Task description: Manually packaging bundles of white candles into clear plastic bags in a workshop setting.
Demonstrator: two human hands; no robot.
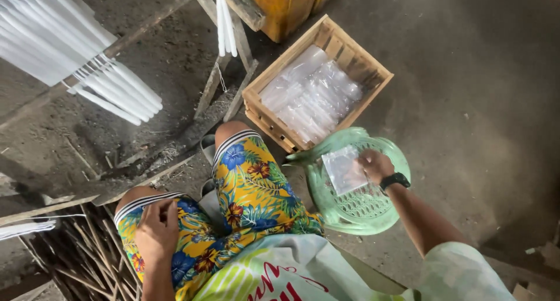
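Observation:
My right hand (375, 164) rests on a clear plastic bag (343, 170) that lies on the seat of a green plastic stool (373, 213) to my right; whether the fingers grip the bag or only touch it is unclear. My left hand (156, 230) lies curled on my left thigh, on my flowered shorts, holding nothing that I can see. Beyond the stool stands a wooden crate (256, 102) filled with several clear plastic packets (312, 97).
White candles (64, 41) hang in rows from a wooden rack at upper left, with a few more candles (226, 21) hanging at top centre. A yellow container (286, 9) stands behind the crate. Thin sticks (81, 260) lie bundled at lower left. The floor is bare dirt.

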